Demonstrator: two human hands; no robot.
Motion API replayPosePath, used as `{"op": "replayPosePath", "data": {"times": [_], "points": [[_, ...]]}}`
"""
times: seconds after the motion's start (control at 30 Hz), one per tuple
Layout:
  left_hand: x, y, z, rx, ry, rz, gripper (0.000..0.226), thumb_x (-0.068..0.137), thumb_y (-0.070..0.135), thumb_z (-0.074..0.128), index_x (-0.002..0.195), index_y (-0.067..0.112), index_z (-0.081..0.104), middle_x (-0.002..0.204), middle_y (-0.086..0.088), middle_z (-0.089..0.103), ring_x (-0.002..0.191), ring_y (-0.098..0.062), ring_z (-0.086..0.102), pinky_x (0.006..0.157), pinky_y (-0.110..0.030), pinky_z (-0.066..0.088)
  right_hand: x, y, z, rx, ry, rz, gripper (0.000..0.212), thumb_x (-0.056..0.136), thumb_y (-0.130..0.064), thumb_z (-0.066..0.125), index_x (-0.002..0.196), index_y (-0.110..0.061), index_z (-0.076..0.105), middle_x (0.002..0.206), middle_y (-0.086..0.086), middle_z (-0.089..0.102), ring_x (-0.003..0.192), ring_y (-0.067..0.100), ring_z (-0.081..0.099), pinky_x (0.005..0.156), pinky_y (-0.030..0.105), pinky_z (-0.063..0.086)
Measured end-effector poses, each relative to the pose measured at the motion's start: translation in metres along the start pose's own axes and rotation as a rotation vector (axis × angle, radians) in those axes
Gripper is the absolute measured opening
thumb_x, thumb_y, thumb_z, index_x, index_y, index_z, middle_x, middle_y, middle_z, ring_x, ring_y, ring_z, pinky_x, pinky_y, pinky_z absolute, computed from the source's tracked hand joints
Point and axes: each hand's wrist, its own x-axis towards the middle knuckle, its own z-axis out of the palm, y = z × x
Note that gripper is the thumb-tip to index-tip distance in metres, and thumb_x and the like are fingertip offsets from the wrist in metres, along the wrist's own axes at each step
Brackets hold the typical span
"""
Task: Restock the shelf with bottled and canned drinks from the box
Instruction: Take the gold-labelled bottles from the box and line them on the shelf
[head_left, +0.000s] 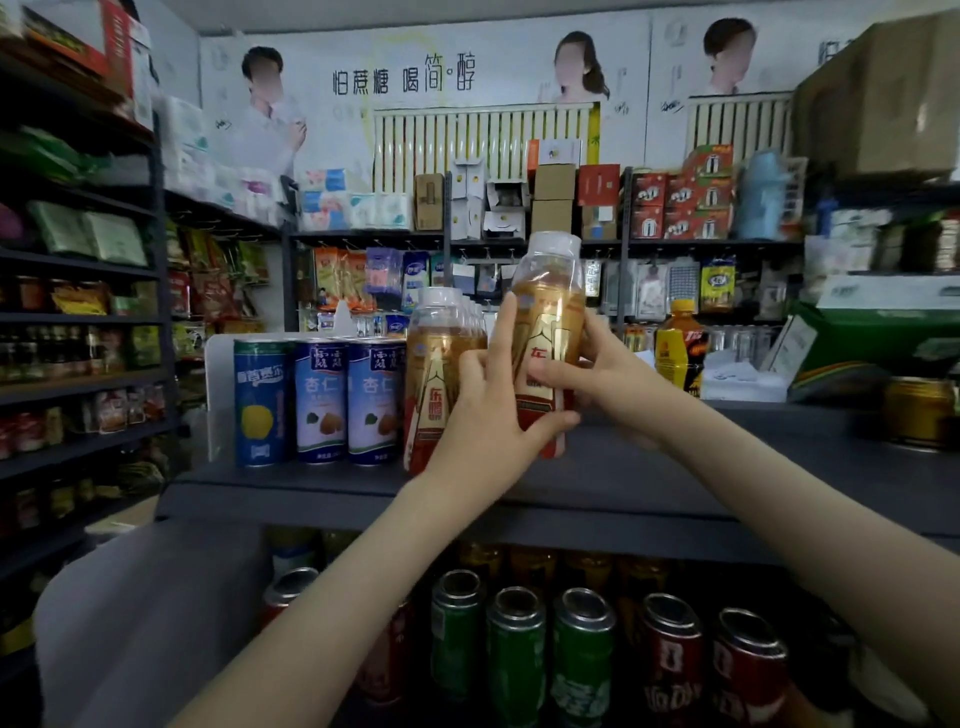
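A gold-and-red drink bottle with a clear cap is tilted slightly, its base low over the dark top shelf. My left hand holds its lower left side, index finger stretched up along the label. From the right, my right hand grips the bottle's middle. A row of identical bottles stands just to its left. Three blue cans line up further left on the same shelf.
Green and red cans fill the shelf below. An orange-capped bottle and a gold can stand to the right. A white divider panel closes the shelf's left end. Racks of goods stand left and behind.
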Motion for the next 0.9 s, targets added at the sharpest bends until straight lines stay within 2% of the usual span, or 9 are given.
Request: {"op": "replayPosePath", "data": {"times": [0.07,0.13,0.2,0.27,0.4,0.6,0.7,0.77,0.9], "points": [[-0.001,-0.01,-0.012,0.13,0.031,0.059,0.109,0.08,0.038,0.073,0.142,0.046,-0.016,0.143,-0.008,0.025,0.13,-0.018,0.032,0.107,-0.03,0.024,0.001,0.011,-0.005,0.002,0.042,0.051,0.064,0.076,-0.02,0.076,0.129,-0.031,0.042,0.118,0.001,0.062,0.107,0.017,0.063,0.089,0.039,0.054],[-0.005,-0.024,-0.023,0.284,0.121,0.068,0.104,0.081,0.036,0.072,0.144,0.043,-0.01,0.146,-0.013,0.023,0.136,-0.025,0.026,0.113,-0.039,0.025,0.004,0.024,-0.005,-0.011,0.075,0.11,0.065,0.077,-0.013,0.076,0.129,-0.025,0.04,0.114,0.001,0.062,0.105,0.019,0.063,0.091,0.042,0.053],[-0.011,-0.039,-0.029,0.377,0.133,-0.028,0.102,0.084,0.035,0.069,0.145,0.042,-0.012,0.147,-0.018,0.021,0.137,-0.029,0.024,0.113,-0.046,0.029,0.009,0.035,-0.001,-0.023,0.092,0.175,0.068,0.077,-0.007,0.075,0.132,-0.021,0.036,0.11,0.001,0.061,0.102,0.018,0.062,0.093,0.047,0.051],[-0.015,-0.051,-0.033,0.396,0.063,-0.13,0.099,0.087,0.039,0.065,0.147,0.041,-0.013,0.15,-0.016,0.014,0.139,-0.032,0.018,0.112,-0.047,0.029,0.016,0.044,0.003,-0.004,0.112,0.205,0.078,0.077,-0.003,0.074,0.14,-0.019,0.031,0.109,0.003,0.062,0.101,0.019,0.063,0.093,0.05,0.051],[-0.015,-0.061,-0.031,0.33,-0.085,-0.202,0.095,0.091,0.04,0.06,0.147,0.042,-0.017,0.153,-0.013,0.005,0.14,-0.036,0.02,0.11,-0.047,0.028,0.032,0.051,0.014,-0.041,0.07,0.212,0.077,0.081,-0.003,0.072,0.141,-0.025,0.028,0.108,-0.001,0.063,0.101,0.017,0.063,0.085,0.038,0.053],[-0.012,-0.059,-0.027,0.303,-0.083,-0.225,0.098,0.092,0.032,0.06,0.147,0.038,-0.02,0.152,-0.016,0.001,0.139,-0.04,0.018,0.111,-0.048,0.024,0.042,0.058,0.019,-0.035,0.078,0.261,0.075,0.089,-0.001,0.061,0.146,-0.03,0.021,0.105,-0.003,0.061,0.093,0.01,0.061,0.065,0.023,0.052],[-0.019,-0.059,-0.021,0.195,-0.024,-0.221,0.095,0.092,0.032,0.059,0.147,0.035,-0.02,0.151,-0.014,0.005,0.138,-0.037,0.021,0.112,-0.048,0.026,0.041,0.061,0.018,-0.105,0.096,0.24,0.07,0.089,-0.006,0.062,0.143,-0.031,0.025,0.106,-0.005,0.061,0.109,0.02,0.059,0.081,0.033,0.052],[-0.024,-0.059,-0.015,0.187,0.006,-0.211,0.093,0.093,0.028,0.058,0.15,0.031,-0.015,0.151,-0.015,0.004,0.138,-0.036,0.019,0.112,-0.048,0.026,0.042,0.063,0.02,-0.161,0.126,0.238,0.073,0.088,-0.011,0.065,0.144,-0.031,0.023,0.106,-0.007,0.06,0.112,0.021,0.058,0.088,0.038,0.051],[-0.029,-0.061,-0.007,0.256,0.043,-0.187,0.089,0.092,0.013,0.057,0.152,0.029,-0.007,0.153,-0.02,0.001,0.139,-0.041,0.017,0.11,-0.047,0.028,0.036,0.066,0.02,-0.332,0.071,0.272,0.099,0.085,-0.017,0.069,0.151,-0.034,-0.003,0.128,-0.004,0.054,0.117,0.016,0.053,0.101,0.04,0.044]]}}
